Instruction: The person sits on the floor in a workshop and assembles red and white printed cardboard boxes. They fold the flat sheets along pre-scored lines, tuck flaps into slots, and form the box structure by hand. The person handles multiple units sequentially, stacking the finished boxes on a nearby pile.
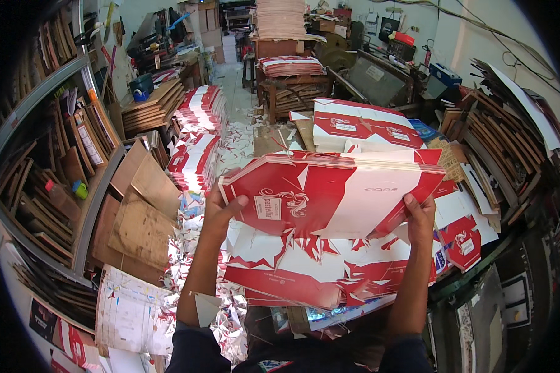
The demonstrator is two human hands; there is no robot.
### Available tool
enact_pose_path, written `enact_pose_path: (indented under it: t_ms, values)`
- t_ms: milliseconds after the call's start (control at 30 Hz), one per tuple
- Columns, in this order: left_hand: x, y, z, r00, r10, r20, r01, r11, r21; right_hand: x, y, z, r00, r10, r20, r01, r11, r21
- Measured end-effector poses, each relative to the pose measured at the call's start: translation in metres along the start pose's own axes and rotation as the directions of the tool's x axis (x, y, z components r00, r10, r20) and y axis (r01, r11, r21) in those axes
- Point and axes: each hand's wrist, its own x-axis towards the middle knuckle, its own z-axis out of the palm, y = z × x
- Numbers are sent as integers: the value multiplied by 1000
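Between both hands I hold up a thick stack of flat red and white printed cardboard box blanks (pixel 348 193), tilted so its top sheet faces me. My left hand (pixel 221 208) grips its left end, thumb on the printed face and fingers behind. At the right end my right hand (pixel 419 214) clasps it the same way. Below the held stack lie more red and white printed sheets (pixel 280 283) with jagged offcut pieces among them. Just behind stands another pile of blanks (pixel 361 124).
White paper scraps (pixel 230 317) cover the floor at my left. Tall piles of blanks (pixel 196 155) stand beyond them. A metal shelf (pixel 96 211) full of wooden boards lines the left side; more boards (pixel 498 130) lean at the right. Loose printed sheets (pixel 463 242) lie right of my right hand.
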Motion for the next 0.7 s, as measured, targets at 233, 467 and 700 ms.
enact_pose_path:
  t_ms: [233, 467, 700]
  values:
    - [21, 40, 20, 988, 125, 88, -124, 992, -11, -1, 17, -11, 998, 46, 34, -48, 997, 65]
    - [36, 50, 25, 950, 279, 141, -282, 959, 4, -1, 35, -9, 1000, 31, -3, -30, 984, 176]
    - [49, 45, 21, 986, 130, 108, -130, 991, -2, -8, 43, -28, 990, 126, 68, -138, 966, 219]
